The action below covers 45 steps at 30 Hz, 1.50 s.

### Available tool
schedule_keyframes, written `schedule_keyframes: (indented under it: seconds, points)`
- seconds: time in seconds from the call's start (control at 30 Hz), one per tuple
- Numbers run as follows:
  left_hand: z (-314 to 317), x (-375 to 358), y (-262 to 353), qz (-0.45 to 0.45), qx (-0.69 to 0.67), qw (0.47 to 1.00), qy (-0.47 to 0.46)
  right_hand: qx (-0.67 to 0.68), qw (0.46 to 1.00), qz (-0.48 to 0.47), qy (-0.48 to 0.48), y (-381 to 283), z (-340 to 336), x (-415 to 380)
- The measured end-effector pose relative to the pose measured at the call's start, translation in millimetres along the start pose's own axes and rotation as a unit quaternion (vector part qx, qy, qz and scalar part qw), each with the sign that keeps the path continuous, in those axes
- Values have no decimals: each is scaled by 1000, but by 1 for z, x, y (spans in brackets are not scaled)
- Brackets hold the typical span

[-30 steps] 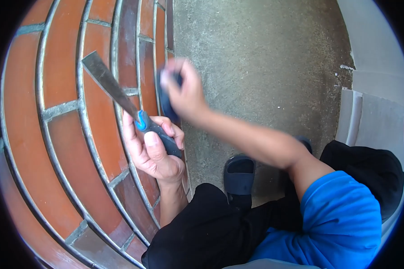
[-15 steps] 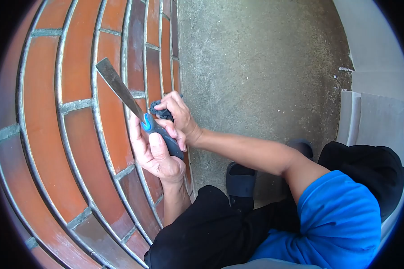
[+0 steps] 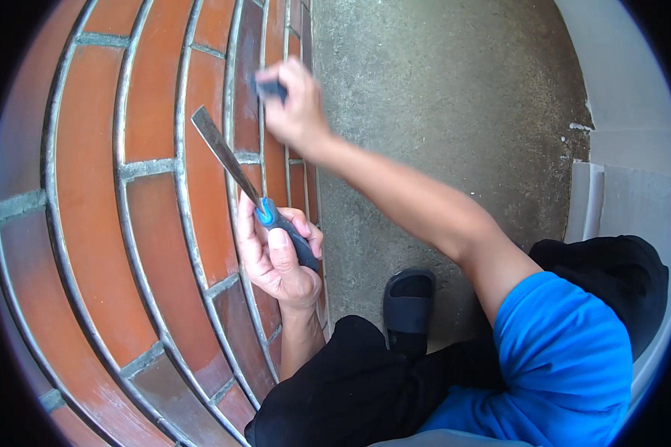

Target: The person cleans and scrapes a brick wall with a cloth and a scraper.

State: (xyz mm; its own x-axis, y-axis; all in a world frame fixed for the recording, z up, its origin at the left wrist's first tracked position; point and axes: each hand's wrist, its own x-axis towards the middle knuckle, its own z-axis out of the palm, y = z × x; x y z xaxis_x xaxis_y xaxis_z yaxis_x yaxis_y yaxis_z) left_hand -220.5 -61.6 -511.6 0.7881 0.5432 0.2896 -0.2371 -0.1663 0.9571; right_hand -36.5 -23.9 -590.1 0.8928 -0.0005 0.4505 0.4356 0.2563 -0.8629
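Note:
My left hand (image 3: 285, 272) is wrapped round the dark handle of a narrow putty knife (image 3: 230, 160), which has a blue collar. Its flat metal blade points up and left across the brick wall (image 3: 153, 246). Further up, my right hand (image 3: 297, 108), smeared by motion, grips a dark grey lump (image 3: 270, 89) between its fingers. The lump overlaps the wall's right-hand courses in this view; I cannot tell what it is made of.
Grey mortar joints (image 3: 147, 168) run between the orange and brown bricks. A concrete floor (image 3: 440, 112) lies right of the wall, with white panels (image 3: 634, 141) along its far side. My foot in a black slide sandal (image 3: 410, 302) rests on the floor.
My right hand has moved up and away from the left hand with the dark lump in it. The left hand and putty knife have shifted slightly right in view.

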Motion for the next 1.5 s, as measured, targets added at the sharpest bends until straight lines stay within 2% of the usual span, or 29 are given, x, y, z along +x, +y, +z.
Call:
schedule_keyframes:
  seconds: [0.07,0.17,0.23,0.27,0.3,0.33,0.4,0.47,0.53,0.6,0.7,0.73,0.77,0.83,0.87,0.9,1.0,1.03,1.13,1.17,1.2,1.23,1.33,1.4,1.47,1.5]
  points:
    - [2,1,-6,-3,-2,1000,0,18,998,-30,-59,-19,-15,-43]
    - [3,1,-8,5,4,1000,10,18,995,-80,-62,-6,-9,-24]
    - [-1,-1,-8,7,10,1000,9,15,999,-30,7,11,7,22]
    - [-4,-2,-7,6,16,1000,7,-8,997,-53,56,33,16,50]
    - [-6,-1,-6,9,20,1000,4,-30,997,-8,75,43,23,74]
    - [-7,0,-6,13,20,1000,10,-17,994,-14,104,56,33,95]
    - [-10,0,-4,17,19,999,20,-43,993,16,111,39,32,91]
    - [-10,4,-7,25,12,999,20,-14,994,-103,32,13,17,57]
    - [-7,2,-9,17,13,999,25,48,989,-133,-38,-25,4,1]
    - [-4,4,-11,11,17,1000,22,95,991,-60,-79,-48,-5,-37]
    - [-3,4,-11,15,14,1000,9,62,983,-155,-73,-29,1,1]
    - [-4,2,-10,17,12,1000,7,63,985,-153,-43,-16,10,28]
    - [-5,0,-7,7,7,1000,7,31,991,-132,2,3,21,60]
    - [-9,-1,-2,-7,-4,1000,4,24,994,-13,104,45,45,127]
    - [-10,0,0,-6,-5,1000,8,14,993,-13,121,70,56,147]
    - [-12,-1,3,-8,-5,1000,11,-34,990,-62,122,64,52,145]
    - [-10,1,3,4,-5,1000,19,-46,996,-47,63,24,32,94]
    - [-7,1,3,4,-8,1000,20,-43,995,-80,46,8,24,62]
    - [-1,0,4,6,-18,1000,12,54,991,-54,-112,-41,-11,-49]
    - [2,2,5,13,-22,1000,8,86,983,-41,-156,-51,-23,-84]
    - [4,3,7,16,-19,1000,5,139,960,-45,-241,-60,-39,-111]
    - [6,3,9,18,-14,1000,4,220,947,18,-234,-72,-48,-130]
    - [6,1,15,-13,-17,1000,7,120,947,22,-297,-69,-71,-121]
    - [6,0,20,-55,-45,997,-1,95,968,141,-184,-63,-67,-95]
    - [3,-1,24,-90,-73,993,-5,284,925,221,-123,-73,-67,-66]
    - [3,1,27,-101,-80,992,0,293,929,178,-138,-70,-65,-58]
